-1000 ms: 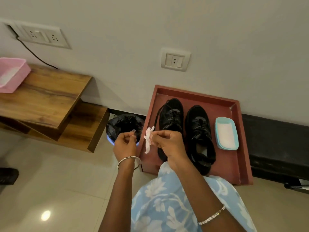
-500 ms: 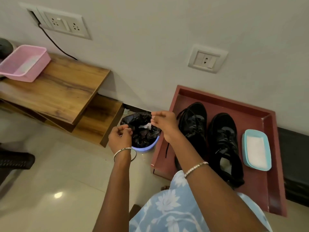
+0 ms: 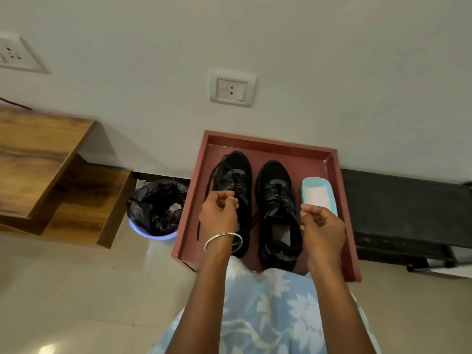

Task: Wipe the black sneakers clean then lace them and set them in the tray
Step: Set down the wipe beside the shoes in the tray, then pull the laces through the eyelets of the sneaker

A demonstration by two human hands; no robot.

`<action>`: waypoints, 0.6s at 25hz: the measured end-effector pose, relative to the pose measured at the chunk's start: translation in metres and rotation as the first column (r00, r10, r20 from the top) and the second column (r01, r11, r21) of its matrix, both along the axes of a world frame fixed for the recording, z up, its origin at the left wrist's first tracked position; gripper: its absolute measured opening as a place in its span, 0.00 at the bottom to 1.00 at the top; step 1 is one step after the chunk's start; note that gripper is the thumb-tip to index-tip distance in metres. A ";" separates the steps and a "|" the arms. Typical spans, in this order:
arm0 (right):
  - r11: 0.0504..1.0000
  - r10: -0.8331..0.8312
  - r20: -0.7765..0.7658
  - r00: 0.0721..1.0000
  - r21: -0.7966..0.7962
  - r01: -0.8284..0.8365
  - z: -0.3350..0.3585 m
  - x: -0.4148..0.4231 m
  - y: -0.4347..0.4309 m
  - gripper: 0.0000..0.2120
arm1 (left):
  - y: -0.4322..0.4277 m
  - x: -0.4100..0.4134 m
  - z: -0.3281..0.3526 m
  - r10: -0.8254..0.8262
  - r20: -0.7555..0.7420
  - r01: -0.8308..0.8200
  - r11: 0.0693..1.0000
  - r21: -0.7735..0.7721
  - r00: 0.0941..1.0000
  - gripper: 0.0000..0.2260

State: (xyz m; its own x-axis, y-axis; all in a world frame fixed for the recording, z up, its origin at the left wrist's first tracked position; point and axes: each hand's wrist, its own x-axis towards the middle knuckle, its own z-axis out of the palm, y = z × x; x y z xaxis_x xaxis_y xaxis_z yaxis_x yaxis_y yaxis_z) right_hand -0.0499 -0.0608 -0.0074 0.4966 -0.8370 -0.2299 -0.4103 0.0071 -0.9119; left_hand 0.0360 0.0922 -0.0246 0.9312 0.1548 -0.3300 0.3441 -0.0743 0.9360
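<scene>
A: Pale floor tiles [image 3: 76, 290] and a plain wall. What sits far left of the left hand [image 3: 218, 213]?
B: Stepped wooden shelving [image 3: 38, 159], brown and grainy. Nearer that hand is a round lilac bin [image 3: 153, 233] with a crinkled black liner [image 3: 153, 200]; a white scrap [image 3: 175, 206] lies inside.
A: Was it there before?
B: Half a second ago the right hand [image 3: 323, 226] hung over the bin with something white at its fingertips. Now it is above the tray's right side, fingers curled, nothing in them.
A: And the left hand?
B: It has come from beside the bin to above the left sneaker [image 3: 233, 172]. Its fingers bend toward the thumb; whether they pinch a lace, I cannot tell.
A: The sneakers?
B: Both are in the flat red-brown tray [image 3: 268, 140], toes toward the wall. The left one's laces [image 3: 236, 183] trail loose; the right sneaker [image 3: 277, 185] lies between the hands.
A: Beyond the right hand?
B: An oblong pale-blue dish [image 3: 332, 195] holding a white pad [image 3: 315, 196], also in the tray. Further right is a low black bench [image 3: 396, 200].
</scene>
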 end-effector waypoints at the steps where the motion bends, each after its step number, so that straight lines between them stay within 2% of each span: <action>1: 0.999 -0.029 -0.034 0.999 -0.032 0.028 -0.004 -0.003 -0.008 0.06 | -0.016 -0.006 0.000 -0.064 -0.003 0.064 0.997 0.039 0.998 0.06; 2: 0.998 -0.033 -0.063 0.997 -0.058 0.029 -0.008 -0.005 -0.017 0.07 | -0.033 -0.011 0.001 -0.132 -0.012 0.133 0.987 0.091 0.991 0.04; 4: 0.994 0.059 -0.124 0.990 -0.082 -0.069 -0.018 0.003 -0.028 0.08 | -0.059 -0.017 -0.002 -0.280 -0.014 0.275 0.932 0.237 0.960 0.10; 7: 0.937 0.317 -0.218 0.923 -0.079 -0.340 -0.030 0.026 -0.034 0.12 | -0.077 -0.019 -0.014 -0.450 0.027 0.374 0.772 0.514 0.893 0.18; 9: 0.899 0.390 -0.257 0.884 -0.101 -0.426 -0.034 0.040 -0.035 0.11 | -0.080 -0.018 -0.018 -0.515 0.014 0.391 0.668 0.633 0.857 0.20; 12: 0.920 0.344 -0.248 0.906 -0.105 -0.378 -0.040 0.049 -0.041 0.06 | -0.084 -0.011 -0.025 -0.556 -0.011 0.394 0.576 0.716 0.831 0.19; 15: 0.942 0.321 -0.083 0.944 0.133 -0.308 -0.039 0.048 -0.041 0.04 | -0.086 -0.006 -0.027 -0.576 -0.030 0.398 0.525 0.753 0.817 0.15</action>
